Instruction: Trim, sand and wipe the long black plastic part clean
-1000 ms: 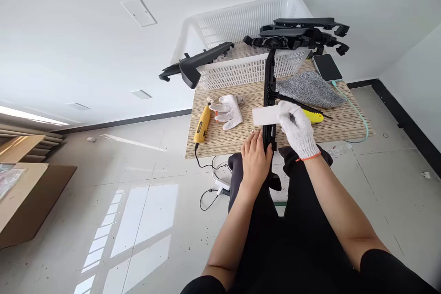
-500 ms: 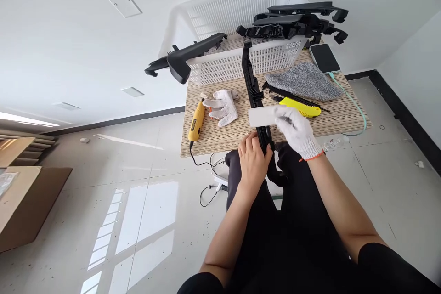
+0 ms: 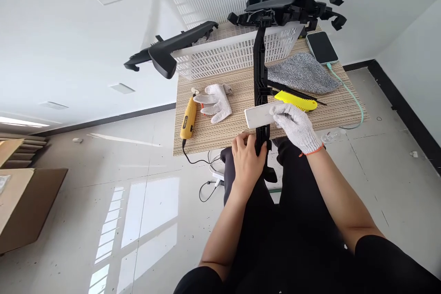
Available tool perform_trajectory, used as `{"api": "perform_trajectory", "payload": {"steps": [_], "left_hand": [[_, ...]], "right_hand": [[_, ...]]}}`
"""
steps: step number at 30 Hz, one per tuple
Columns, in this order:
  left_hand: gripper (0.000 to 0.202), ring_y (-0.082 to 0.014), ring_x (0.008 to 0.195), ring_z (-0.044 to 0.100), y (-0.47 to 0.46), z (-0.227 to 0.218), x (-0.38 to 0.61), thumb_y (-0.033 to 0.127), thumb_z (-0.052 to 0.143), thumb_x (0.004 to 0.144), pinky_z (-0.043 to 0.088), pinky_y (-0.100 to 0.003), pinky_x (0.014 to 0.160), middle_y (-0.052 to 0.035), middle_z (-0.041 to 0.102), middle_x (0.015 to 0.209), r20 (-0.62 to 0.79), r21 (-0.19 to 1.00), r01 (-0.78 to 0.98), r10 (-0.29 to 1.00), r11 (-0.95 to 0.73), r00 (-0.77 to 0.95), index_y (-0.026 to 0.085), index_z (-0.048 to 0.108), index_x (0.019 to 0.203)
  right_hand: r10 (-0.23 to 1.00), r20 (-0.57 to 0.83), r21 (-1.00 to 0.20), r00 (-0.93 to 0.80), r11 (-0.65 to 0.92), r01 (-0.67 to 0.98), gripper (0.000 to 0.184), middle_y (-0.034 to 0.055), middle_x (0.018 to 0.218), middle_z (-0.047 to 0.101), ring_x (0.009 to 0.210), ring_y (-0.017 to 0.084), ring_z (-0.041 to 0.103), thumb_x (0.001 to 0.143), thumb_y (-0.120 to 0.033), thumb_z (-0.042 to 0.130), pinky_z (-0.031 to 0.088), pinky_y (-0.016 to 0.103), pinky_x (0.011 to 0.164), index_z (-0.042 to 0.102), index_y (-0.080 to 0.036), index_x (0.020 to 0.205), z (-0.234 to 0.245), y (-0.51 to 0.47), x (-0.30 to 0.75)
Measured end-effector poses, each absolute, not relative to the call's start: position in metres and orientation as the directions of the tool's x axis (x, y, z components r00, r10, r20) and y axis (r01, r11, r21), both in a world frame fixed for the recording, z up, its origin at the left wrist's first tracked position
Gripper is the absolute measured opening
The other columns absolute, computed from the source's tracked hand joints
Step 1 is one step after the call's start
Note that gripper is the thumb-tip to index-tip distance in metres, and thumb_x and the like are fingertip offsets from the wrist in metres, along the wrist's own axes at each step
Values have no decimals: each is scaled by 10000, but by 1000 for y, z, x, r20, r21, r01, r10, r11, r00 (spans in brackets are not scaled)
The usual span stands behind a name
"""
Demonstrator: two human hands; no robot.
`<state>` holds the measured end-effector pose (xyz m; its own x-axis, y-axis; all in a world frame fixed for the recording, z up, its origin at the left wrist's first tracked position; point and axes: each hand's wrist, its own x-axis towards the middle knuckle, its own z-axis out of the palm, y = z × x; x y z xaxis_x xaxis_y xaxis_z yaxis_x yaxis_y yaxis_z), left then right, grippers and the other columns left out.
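Note:
My bare left hand (image 3: 248,158) is closed around the lower end of a long black plastic trim piece (image 3: 261,66), which stands lengthwise over the table's front edge. In a white knitted glove, my right hand (image 3: 296,126) pinches a flat white rectangular block (image 3: 260,115). The block lies across the front of the trim piece, a little above my left hand; whether they touch I cannot tell. Just beyond my right hand is a yellow utility knife (image 3: 296,100), beside a thin black strip (image 3: 310,96) and a grey cloth (image 3: 303,73).
On the wood-patterned table (image 3: 237,133) lie a yellow rotary tool (image 3: 188,118) with a cord, a loose white glove (image 3: 217,103) and a phone (image 3: 322,48) on a green cable. Behind, a white basket (image 3: 213,57) carries several black trim pieces (image 3: 289,7). A cardboard box (image 3: 34,206) stands left.
The trim piece has swung more upright, its far end shifting right and up. The white block has tilted slightly, still in my right hand. My view has moved a little.

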<state>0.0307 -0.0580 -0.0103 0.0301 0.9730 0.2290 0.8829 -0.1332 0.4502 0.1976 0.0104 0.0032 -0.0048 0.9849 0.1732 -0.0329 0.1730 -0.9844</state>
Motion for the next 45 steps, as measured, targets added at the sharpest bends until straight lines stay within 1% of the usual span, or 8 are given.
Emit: {"api": "perform_trajectory", "payload": {"steps": [11,16,20,24,27,37,42,45], "left_hand": [[230,-327,1188,468,-65,-13,34,419,682,925,459,-518,1057,-142,532,1199,198,472,873,980,-120,27,198,634,965],[246,-371,1295,438,-71,-13,37,453,710,907,406,-570,1125,-133,525,1307,172,456,880,983,-133,60,219,680,976],[241,-376,1326,420,-72,-14,37,439,676,933,399,-587,1135,-137,525,1377,186,464,872,980,-155,75,226,734,1028],[199,-374,1331,423,-68,-11,33,410,688,928,403,-592,1130,-125,541,1380,149,484,864,986,-137,73,233,765,973],[171,-374,1325,432,-65,-6,29,399,741,888,406,-590,1133,-115,526,1401,105,497,862,993,-101,56,241,781,939],[175,-438,1376,373,-56,-6,26,395,854,772,377,-670,1128,-89,450,1479,65,472,880,997,-59,32,286,808,901],[215,-449,1423,326,-56,-8,27,423,852,771,345,-661,1161,-106,421,1497,32,484,872,998,-65,57,266,801,909],[202,-439,1450,298,-58,-9,26,422,851,772,312,-645,1196,-83,404,1538,42,494,865,996,-85,73,269,797,891]], "right_hand": [[940,337,-934,45,328,138,115,49,1118,725,1060,212,676,938,-340,640,582,388,918,716,-274,994,-8,-8,188],[917,288,-957,277,281,65,138,37,1115,722,739,138,629,937,-346,621,577,320,687,689,-276,1033,-10,-15,186],[936,287,-956,204,265,128,136,42,1110,717,819,157,642,908,-362,659,571,316,705,692,-270,1002,-9,-19,192],[945,182,-983,274,181,27,124,20,1087,723,710,115,606,919,-358,630,536,269,607,662,-275,1006,-3,-18,196],[978,180,-983,107,176,46,112,30,1096,727,794,138,649,885,-334,684,558,278,643,689,-255,963,2,-16,198],[958,280,-956,58,272,110,60,33,1034,725,1020,200,680,913,-311,668,596,368,864,694,-257,923,2,-24,203],[970,241,-967,40,237,97,105,31,1070,719,999,203,683,916,-360,675,601,366,832,703,-269,961,-4,-26,201],[954,202,-979,220,190,73,128,27,1037,714,865,169,672,907,-380,671,593,327,728,684,-266,962,-7,-28,200]]}}
